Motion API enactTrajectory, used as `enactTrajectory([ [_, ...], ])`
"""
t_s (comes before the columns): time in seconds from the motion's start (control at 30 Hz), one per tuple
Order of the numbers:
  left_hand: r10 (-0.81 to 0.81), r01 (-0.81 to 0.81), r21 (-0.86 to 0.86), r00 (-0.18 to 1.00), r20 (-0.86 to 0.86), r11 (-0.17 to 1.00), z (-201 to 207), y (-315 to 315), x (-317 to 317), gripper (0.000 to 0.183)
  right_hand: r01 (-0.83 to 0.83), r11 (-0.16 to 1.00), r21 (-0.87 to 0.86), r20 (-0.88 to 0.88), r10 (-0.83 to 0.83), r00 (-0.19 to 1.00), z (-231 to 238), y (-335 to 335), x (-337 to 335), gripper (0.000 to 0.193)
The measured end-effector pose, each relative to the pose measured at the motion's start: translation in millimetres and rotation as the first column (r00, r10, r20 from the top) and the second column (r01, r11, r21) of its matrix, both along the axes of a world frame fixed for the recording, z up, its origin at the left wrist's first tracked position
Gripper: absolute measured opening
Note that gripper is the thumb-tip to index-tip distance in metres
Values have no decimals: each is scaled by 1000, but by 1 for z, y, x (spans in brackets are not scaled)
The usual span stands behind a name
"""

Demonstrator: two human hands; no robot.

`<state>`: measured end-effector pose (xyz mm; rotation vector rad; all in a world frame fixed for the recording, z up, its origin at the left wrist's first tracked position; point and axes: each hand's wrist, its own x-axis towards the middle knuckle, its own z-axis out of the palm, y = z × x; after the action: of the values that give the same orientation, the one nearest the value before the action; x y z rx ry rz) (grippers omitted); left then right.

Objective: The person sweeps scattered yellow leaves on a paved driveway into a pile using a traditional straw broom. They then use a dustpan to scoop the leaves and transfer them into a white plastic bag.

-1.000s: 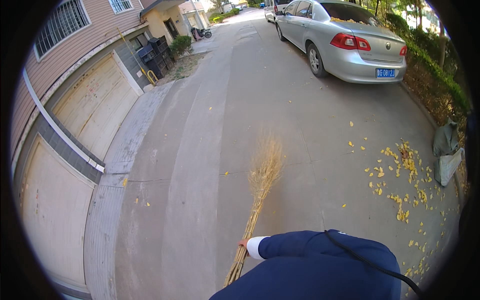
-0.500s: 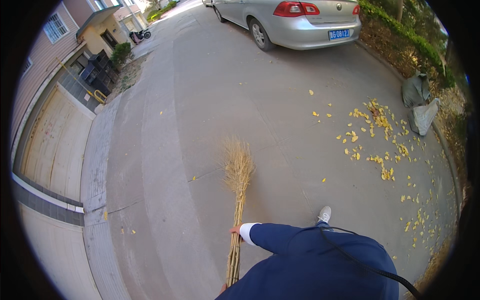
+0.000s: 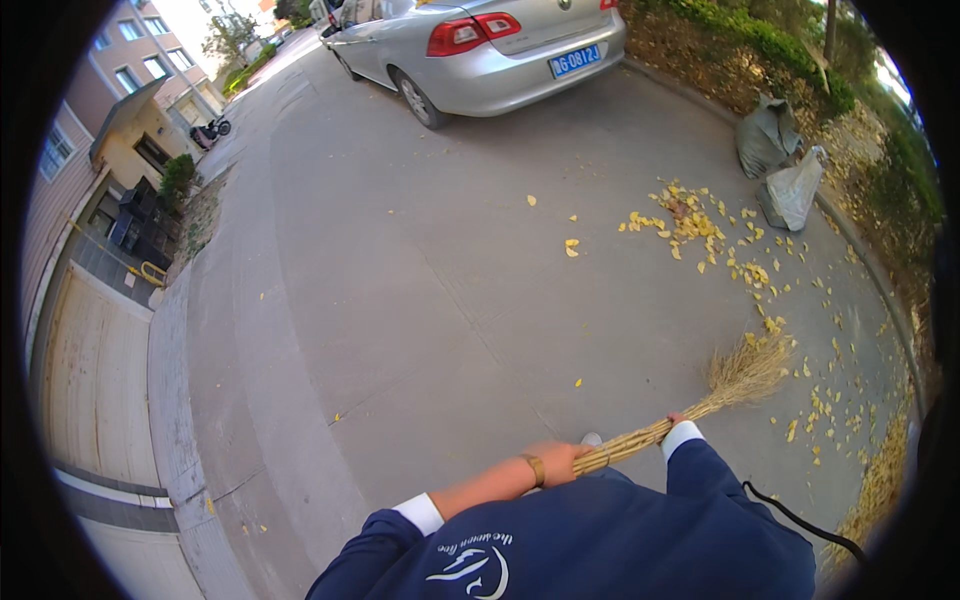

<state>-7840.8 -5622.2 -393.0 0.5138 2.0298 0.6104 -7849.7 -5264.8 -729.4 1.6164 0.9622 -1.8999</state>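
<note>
A long broom of bound dry twigs (image 3: 750,372) slants across in front of me, its bushy head out to the right beside scattered yellow leaves (image 3: 690,222). My left hand (image 3: 562,462), with a brown band at the wrist, is wrapped round the handle near its upper end. Farther down, closer to the bristles, my right hand (image 3: 677,420) grips the same handle, its fingers partly hidden by the sleeve. The bristles appear to be at or just above the pavement, among a few leaves; contact cannot be made out.
A silver car (image 3: 500,50) is parked ahead. Two filled sacks, one grey-green (image 3: 768,137) and one pale (image 3: 793,190), stand by the right curb (image 3: 850,232), with hedges beyond. Garage doors (image 3: 100,370) line the left side. One shoe tip (image 3: 592,438) shows below the handle.
The broom has swung from pointing straight ahead to pointing right, toward the leaves. My left forearm has come into view. The whole view has shifted rightward.
</note>
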Motion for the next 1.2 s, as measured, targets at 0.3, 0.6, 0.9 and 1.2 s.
enactTrajectory([
  [0.3, -23, -26, -213, 975, -223, 977, 48, 6, -77, 64, 352, 925, -146, -213, -376, 902, 96, -3, -93, 16],
  [0.6, 626, -649, -157, 760, -176, 744, 59, -132, -35, 57, -444, 860, -249, -382, 334, 862, 123, -278, -256, 28],
  [0.9, 673, -657, -272, 738, -45, 703, 11, -171, -227, 55, -772, 635, 19, -393, 715, 578, 113, -395, -486, 30],
  [1.2, 343, -341, -201, 939, -27, 918, 35, -172, -419, 54, -93, 993, -73, -25, 91, 996, 79, -228, -491, 27],
])
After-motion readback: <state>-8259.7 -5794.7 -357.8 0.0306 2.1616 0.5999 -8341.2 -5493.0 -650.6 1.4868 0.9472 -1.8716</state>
